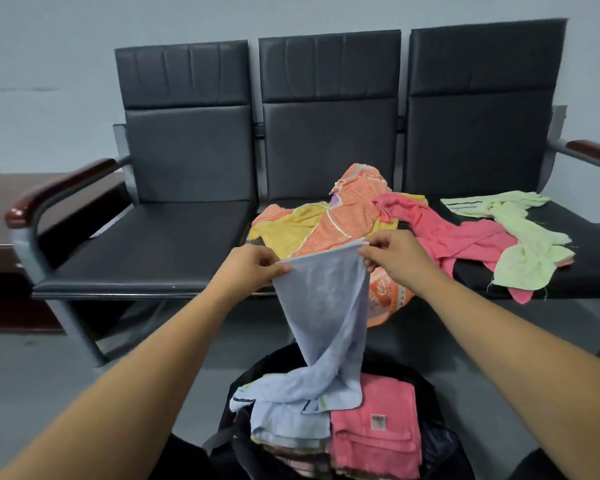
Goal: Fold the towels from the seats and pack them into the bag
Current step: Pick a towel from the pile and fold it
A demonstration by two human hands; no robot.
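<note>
Blue towel (326, 306) hangs near, over the open bag (440, 445). Its twisted lower end rests on the folded stack inside, beside a folded pink towel (371, 427). Step: start of fold, top edge held stretched. Left hand (253, 268) pinches the left corner, fingers curled tight on the cloth; right hand (395, 254) pinches the right corner the same way. Next move probably needs the lower end lifted clear, untwisted, then corners brought together. Far: orange towel (354, 209), pink towel (465, 237) and green towel (527, 251) lie unfolded on the seats (153, 244), middle and right.
</note>
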